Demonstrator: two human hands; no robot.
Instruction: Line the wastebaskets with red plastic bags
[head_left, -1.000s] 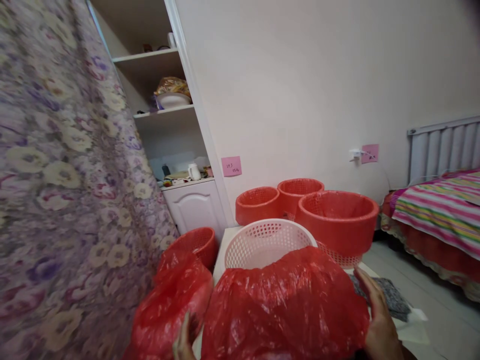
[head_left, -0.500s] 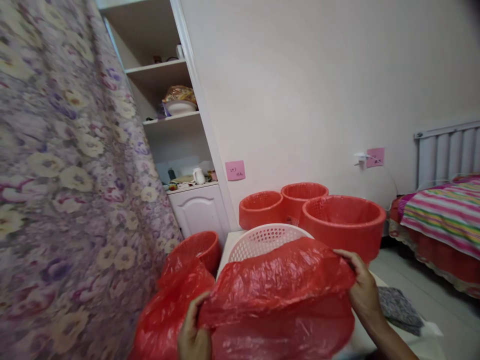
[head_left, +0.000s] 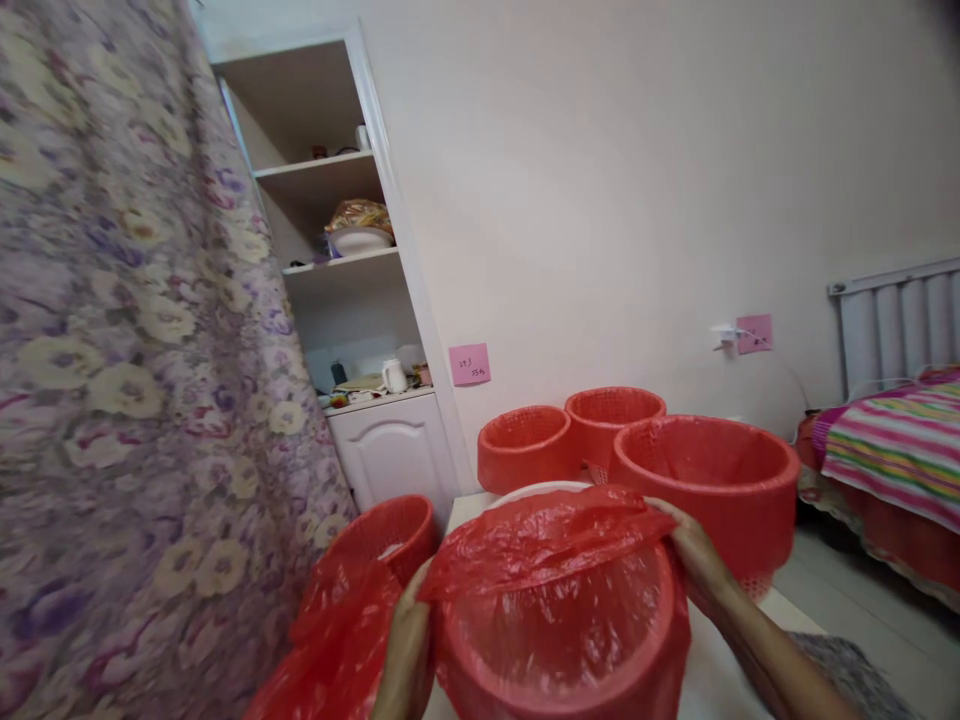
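- Head view, lower centre of the frame: I see a red plastic bag stretched over the white basket; only a sliver of the basket's rim shows above the bag's far edge.
- Left hand, bottom centre-left: fingers curled on the bag's left edge, pressing the film against the basket's side.
- Right hand, right of the bag: fingers closed on the bag's upper right edge, pinching the crumpled film at the rim; the forearm runs off to the lower right corner.
- Bag film is loose and wrinkled across the top, smoother and see-through lower down.
- Just left of the left hand, lower left: a second red bag, bunched, lying against a red basket.
- Behind, centre to right: three red baskets close together, the nearest one just beside the right hand.
- Left half of the frame: floral curtain.
- Upper centre-left: open white shelf unit with small items.
- Wall, centre: pink note.
- Far right: striped bed cover, radiator above it.
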